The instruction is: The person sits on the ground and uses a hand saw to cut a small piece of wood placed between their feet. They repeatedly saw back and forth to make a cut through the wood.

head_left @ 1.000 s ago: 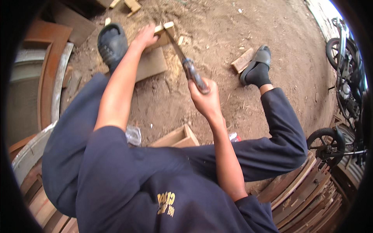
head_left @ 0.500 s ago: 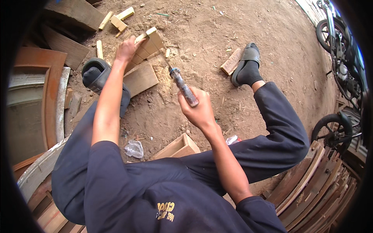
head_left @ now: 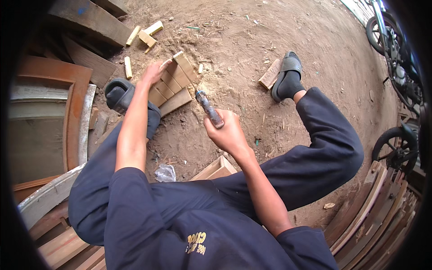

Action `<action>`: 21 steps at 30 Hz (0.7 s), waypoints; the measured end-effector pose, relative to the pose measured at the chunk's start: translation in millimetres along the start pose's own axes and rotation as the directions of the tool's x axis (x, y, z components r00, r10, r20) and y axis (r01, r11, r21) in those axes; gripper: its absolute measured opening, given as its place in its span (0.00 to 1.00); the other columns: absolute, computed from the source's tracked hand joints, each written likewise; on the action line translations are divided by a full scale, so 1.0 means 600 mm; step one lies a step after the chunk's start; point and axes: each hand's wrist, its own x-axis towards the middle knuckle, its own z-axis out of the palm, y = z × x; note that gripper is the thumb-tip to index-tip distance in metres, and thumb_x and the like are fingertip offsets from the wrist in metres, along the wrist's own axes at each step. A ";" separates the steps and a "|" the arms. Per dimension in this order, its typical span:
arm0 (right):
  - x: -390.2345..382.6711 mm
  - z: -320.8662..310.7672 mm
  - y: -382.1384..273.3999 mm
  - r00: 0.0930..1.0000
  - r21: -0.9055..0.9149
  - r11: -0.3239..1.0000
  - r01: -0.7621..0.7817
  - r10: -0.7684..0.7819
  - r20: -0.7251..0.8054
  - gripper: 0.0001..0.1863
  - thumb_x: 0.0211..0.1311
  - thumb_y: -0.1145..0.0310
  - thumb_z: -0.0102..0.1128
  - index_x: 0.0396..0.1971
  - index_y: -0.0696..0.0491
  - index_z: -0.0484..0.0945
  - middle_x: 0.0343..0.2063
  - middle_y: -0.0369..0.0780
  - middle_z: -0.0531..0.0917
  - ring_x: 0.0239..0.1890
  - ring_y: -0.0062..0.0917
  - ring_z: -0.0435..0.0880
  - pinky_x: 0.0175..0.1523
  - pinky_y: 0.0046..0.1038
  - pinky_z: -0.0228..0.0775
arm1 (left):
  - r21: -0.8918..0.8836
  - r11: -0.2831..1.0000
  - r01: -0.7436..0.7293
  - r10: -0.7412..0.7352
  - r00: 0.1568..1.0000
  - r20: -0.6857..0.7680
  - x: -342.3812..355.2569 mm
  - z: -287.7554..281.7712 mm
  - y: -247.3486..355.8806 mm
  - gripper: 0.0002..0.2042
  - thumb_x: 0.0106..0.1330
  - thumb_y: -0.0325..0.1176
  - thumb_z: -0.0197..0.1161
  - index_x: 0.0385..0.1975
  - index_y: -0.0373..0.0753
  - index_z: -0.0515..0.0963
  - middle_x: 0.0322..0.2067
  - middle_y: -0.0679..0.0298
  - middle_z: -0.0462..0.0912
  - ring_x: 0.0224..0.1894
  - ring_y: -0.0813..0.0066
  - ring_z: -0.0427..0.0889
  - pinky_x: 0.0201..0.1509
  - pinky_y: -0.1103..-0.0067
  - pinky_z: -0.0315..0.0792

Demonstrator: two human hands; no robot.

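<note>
My right hand (head_left: 228, 130) is closed around the dark, worn handle of a saw (head_left: 208, 108). Its thin blade shows almost edge-on and meets the near side of a pale wooden block (head_left: 184, 69). Several parallel grooves run across the block's face. At the block's upper left edge, my left hand (head_left: 154, 73) grips it with fingers over the rim. Under the block lies a flat wooden board (head_left: 176, 102) on the dirt, beside my left sandal (head_left: 120, 96). Sawdust is scattered to the right of the block.
Small wood offcuts (head_left: 147, 38) lie beyond the block. A wooden box (head_left: 216, 168) and a clear plastic bag (head_left: 165, 173) sit near my lap. Another wood piece (head_left: 270, 74) touches my right sandal (head_left: 288, 74). A framed panel (head_left: 76, 112) leans left; stacked planks (head_left: 364, 207) and motorcycles (head_left: 398, 72) stand right.
The saw handle has come closer to the block, and less of the blade shows. The block's grooved face is more turned into view. The whole view has shifted slightly.
</note>
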 end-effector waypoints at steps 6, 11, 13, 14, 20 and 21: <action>-0.027 0.019 0.018 0.999 0.093 0.994 0.053 -0.052 -0.014 0.15 0.54 0.68 0.56 0.14 0.59 0.66 0.10 0.35 0.64 0.16 0.14 0.62 0.21 0.28 0.54 | 0.083 0.951 0.297 -0.290 0.953 -0.083 0.002 0.008 -0.017 0.41 0.68 0.67 0.27 0.42 0.35 0.81 0.46 0.37 0.77 0.53 0.41 0.75 0.58 0.57 0.67; -0.033 0.020 0.012 0.999 0.108 0.994 -0.034 0.031 0.033 0.15 0.55 0.69 0.55 0.14 0.60 0.68 0.10 0.44 0.69 0.14 0.25 0.67 0.24 0.34 0.60 | 0.032 0.965 0.260 -0.251 0.951 -0.179 0.012 0.042 0.035 0.34 0.72 0.55 0.32 0.35 0.30 0.81 0.40 0.36 0.79 0.48 0.38 0.77 0.56 0.56 0.68; -0.034 0.019 0.008 0.996 0.151 0.986 -0.074 0.067 0.057 0.15 0.56 0.69 0.55 0.13 0.60 0.67 0.09 0.41 0.67 0.14 0.21 0.65 0.24 0.32 0.59 | 0.026 0.971 0.236 -0.225 0.949 -0.220 0.018 0.055 0.038 0.30 0.72 0.49 0.36 0.32 0.29 0.81 0.38 0.37 0.79 0.45 0.38 0.77 0.55 0.55 0.68; -0.034 0.017 0.008 0.997 0.164 0.984 -0.070 0.063 0.050 0.15 0.56 0.69 0.54 0.13 0.60 0.66 0.09 0.40 0.67 0.15 0.19 0.65 0.23 0.31 0.58 | 0.029 0.979 0.201 -0.191 0.959 -0.208 0.021 0.057 0.038 0.30 0.72 0.49 0.36 0.32 0.29 0.81 0.37 0.37 0.79 0.45 0.38 0.78 0.55 0.55 0.68; -0.019 0.026 0.009 0.995 0.131 0.988 -0.077 0.068 0.067 0.15 0.59 0.69 0.54 0.15 0.59 0.68 0.10 0.34 0.67 0.16 0.14 0.63 0.22 0.28 0.56 | 0.047 0.988 0.144 -0.135 0.976 -0.170 0.039 0.079 0.039 0.30 0.72 0.50 0.35 0.35 0.32 0.82 0.39 0.40 0.81 0.45 0.42 0.80 0.54 0.57 0.71; -0.021 0.029 0.008 0.997 0.136 0.988 -0.077 0.072 0.040 0.15 0.59 0.69 0.54 0.15 0.59 0.68 0.10 0.34 0.67 0.16 0.14 0.63 0.22 0.28 0.56 | 0.057 0.984 0.170 -0.158 0.972 -0.175 0.039 0.080 0.051 0.30 0.72 0.50 0.35 0.35 0.32 0.82 0.39 0.40 0.81 0.44 0.43 0.80 0.54 0.57 0.71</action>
